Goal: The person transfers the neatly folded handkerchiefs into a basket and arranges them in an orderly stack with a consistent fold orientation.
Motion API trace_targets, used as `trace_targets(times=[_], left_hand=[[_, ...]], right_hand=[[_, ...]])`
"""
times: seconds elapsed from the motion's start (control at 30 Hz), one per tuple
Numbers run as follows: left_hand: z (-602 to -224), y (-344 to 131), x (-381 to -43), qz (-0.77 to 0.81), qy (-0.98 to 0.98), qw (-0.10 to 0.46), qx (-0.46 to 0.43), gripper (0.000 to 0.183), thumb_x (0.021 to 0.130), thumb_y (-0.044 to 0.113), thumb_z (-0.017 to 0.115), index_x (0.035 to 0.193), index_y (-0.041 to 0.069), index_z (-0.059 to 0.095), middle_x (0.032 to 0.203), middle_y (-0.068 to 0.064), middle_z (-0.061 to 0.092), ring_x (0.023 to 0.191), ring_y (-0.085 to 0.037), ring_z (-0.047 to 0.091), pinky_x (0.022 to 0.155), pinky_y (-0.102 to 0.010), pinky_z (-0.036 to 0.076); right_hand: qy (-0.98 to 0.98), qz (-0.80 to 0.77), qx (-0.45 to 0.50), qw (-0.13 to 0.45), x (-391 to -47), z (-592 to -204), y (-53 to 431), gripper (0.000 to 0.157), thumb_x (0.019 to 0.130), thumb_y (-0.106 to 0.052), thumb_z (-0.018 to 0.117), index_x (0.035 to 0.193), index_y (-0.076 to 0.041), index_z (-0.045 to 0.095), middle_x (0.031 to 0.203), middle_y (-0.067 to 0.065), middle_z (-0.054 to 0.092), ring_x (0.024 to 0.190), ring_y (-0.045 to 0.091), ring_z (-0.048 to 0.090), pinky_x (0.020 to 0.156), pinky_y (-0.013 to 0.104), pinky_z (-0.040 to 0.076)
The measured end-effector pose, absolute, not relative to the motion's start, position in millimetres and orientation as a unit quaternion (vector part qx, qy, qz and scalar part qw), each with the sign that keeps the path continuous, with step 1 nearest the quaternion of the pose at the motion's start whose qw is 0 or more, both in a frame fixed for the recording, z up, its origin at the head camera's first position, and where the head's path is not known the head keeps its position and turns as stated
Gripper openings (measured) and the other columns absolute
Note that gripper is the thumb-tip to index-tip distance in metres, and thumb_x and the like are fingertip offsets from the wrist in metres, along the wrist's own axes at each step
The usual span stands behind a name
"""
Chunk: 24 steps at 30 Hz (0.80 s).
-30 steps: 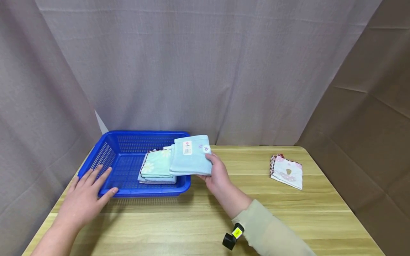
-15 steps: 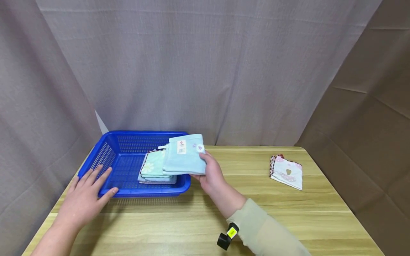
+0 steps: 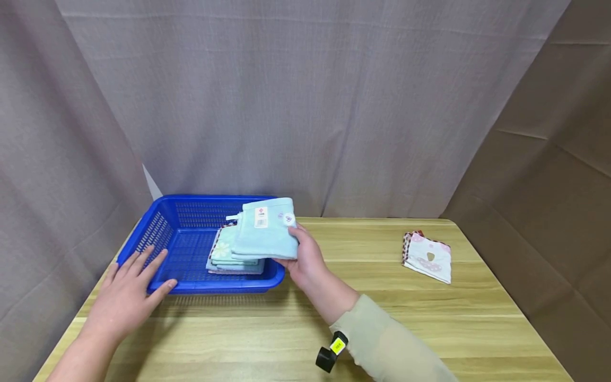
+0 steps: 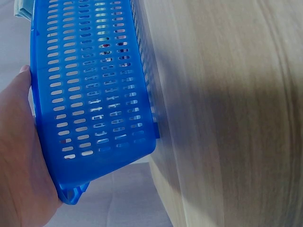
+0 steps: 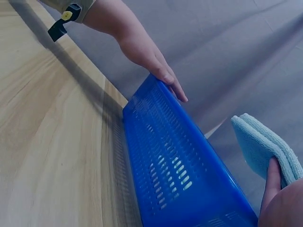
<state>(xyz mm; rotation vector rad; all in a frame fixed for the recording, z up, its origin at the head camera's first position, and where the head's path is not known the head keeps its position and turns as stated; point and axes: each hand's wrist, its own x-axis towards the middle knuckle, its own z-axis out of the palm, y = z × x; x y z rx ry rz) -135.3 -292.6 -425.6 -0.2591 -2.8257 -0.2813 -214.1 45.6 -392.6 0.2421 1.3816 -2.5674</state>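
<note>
My right hand (image 3: 306,258) pinches the right edge of a folded light-blue towel (image 3: 267,233), which bears a white label and a small purple-and-white print. This towel (image 5: 265,146) hangs above the right end of the blue plastic basket (image 3: 215,288). Under it in the basket lies a stack of folded towels; the top one is a mint-green towel (image 3: 223,246) with pale flowers, partly covered from view. My left hand (image 3: 125,300) rests with straight, spread fingers on the basket's front left corner, and in the left wrist view the hand (image 4: 21,156) lies along the rim.
A folded white cloth (image 3: 431,259) with pink patches and a checked edge lies at the right of the wooden table (image 3: 382,276). Grey curtain (image 3: 305,106) hangs behind the table, and a brown panel (image 3: 539,175) borders it on the right.
My right hand has carried the light-blue towel leftward, farther over the basket and the towel stack. The left hand and the basket have stayed in place.
</note>
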Motion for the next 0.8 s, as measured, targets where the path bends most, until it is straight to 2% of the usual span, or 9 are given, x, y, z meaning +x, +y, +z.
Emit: trace_targets(times=[0.43, 0.8], left_hand=[[-423.9, -291.7, -137.1, -0.092, -0.981, 0.142, -0.091, 0.072, 0.097, 0.057, 0.053, 0.151, 0.012, 0.041, 0.153, -0.026, 0.035, 0.137, -0.051, 0.029, 0.111, -0.070, 0.011], [-424.3, -292.1, -135.0, -0.095, -0.982, 0.137, -0.088, 0.072, 0.097, 0.058, 0.051, 0.152, 0.012, 0.040, 0.153, -0.026, 0.034, 0.137, -0.051, 0.029, 0.111, -0.070, 0.010]], right_hand=[[0.452, -0.880, 0.065, 0.128, -209.7, -387.7, 28.4, 0.051, 0.103, -0.021, 0.043, 0.153, -0.016, 0.036, 0.139, 0.017, 0.055, 0.118, 0.028, 0.060, 0.101, 0.053, 0.047], [0.458, -0.877, 0.065, 0.127, -207.9, -383.8, 18.1, 0.052, 0.102, -0.021, 0.044, 0.153, -0.017, 0.037, 0.137, 0.015, 0.057, 0.119, 0.028, 0.060, 0.102, 0.054, 0.046]])
